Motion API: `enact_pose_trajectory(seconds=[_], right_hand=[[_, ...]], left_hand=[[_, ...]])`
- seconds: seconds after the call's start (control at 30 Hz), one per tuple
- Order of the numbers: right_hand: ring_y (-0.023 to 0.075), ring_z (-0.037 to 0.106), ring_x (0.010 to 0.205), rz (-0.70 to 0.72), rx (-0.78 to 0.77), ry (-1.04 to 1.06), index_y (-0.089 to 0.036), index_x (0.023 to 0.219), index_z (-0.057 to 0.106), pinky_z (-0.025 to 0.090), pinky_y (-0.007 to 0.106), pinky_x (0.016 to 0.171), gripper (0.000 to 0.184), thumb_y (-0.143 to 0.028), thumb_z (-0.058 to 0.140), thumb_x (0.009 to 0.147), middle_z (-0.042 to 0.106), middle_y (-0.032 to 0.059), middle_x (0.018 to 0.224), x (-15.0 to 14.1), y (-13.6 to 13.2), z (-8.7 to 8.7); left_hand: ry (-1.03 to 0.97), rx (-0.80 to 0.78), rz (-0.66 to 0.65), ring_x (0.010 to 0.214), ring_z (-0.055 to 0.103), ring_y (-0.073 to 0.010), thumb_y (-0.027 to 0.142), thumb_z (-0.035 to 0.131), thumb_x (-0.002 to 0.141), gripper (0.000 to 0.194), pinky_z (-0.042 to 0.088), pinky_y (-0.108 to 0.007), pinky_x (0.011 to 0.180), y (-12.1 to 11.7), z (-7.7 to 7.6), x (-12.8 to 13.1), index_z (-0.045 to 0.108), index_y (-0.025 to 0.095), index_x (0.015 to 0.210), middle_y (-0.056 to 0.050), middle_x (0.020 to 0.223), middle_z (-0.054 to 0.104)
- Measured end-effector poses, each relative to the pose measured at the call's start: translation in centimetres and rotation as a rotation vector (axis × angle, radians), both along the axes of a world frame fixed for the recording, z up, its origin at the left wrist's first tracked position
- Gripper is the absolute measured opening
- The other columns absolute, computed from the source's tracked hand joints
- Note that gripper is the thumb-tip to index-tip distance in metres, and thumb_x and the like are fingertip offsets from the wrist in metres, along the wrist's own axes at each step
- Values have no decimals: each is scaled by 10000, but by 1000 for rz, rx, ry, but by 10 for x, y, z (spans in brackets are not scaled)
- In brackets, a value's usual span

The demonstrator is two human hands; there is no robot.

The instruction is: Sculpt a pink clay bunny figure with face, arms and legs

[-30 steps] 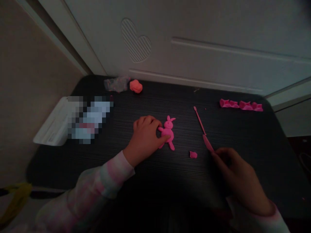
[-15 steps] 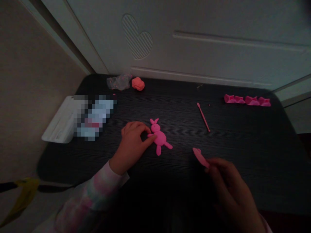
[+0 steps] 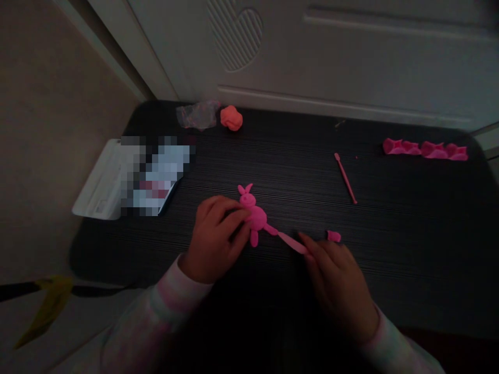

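A pink clay rabbit (image 3: 257,218) lies flat on the dark table, with ears, a round body and legs showing. My left hand (image 3: 218,234) is closed on the rabbit's left side, its fingertips covering that arm. Gripped in my right hand (image 3: 339,280) is a pink plastic modelling knife (image 3: 292,242), its blade tip touching or almost touching the end of the rabbit's right leg. My fingers hide the knife's handle. Just beyond my right hand lies a small pink clay piece (image 3: 333,236).
A thin pink modelling stick (image 3: 345,178) and a strip of pink cups (image 3: 424,149) lie to the right. At the back are an orange clay lump (image 3: 231,118) and crumpled clear plastic (image 3: 198,115). A white packet (image 3: 105,182) and a blurred-out item (image 3: 161,176) are on the left.
My right hand has moved left and lowered the knife to the rabbit's leg. The small clay piece now lies on the table beside it. The view has shifted slightly.
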State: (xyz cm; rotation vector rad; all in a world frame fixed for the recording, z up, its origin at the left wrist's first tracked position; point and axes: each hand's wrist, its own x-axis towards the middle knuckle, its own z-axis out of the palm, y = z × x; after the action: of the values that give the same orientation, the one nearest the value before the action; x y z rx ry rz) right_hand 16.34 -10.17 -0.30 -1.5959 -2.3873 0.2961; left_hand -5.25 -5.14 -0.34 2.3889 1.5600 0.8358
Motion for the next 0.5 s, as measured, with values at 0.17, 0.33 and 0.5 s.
enact_pose_trajectory(seconds=[0.17,0.33,0.5], right_hand=[[170,494,653,24,40,-32,-132,1075,526,394,324,634,276,-180,357,863,585,62,742,-7,7,-2],[164,476,627,47,64,-55,-118,1062,544,360,337,665,275,-186,366,863,581,47,692,-15,9,-3],[166,464,631,51,34,-126,-131,1103,533,332,351,687,296,-191,374,861,570,35,680,-18,9,-3]], left_hand=[[13,1,-165,962,452,-200,148,541,738,192,408,-371,817,-1,-4,-1,616,216,901,-34,908,601],[8,-21,-223,986,443,-207,170,548,737,182,389,-379,837,1,-6,-2,619,203,901,-35,943,608],[12,-21,-280,984,441,-208,162,534,741,207,390,-374,813,1,-3,-2,621,211,922,-43,963,598]])
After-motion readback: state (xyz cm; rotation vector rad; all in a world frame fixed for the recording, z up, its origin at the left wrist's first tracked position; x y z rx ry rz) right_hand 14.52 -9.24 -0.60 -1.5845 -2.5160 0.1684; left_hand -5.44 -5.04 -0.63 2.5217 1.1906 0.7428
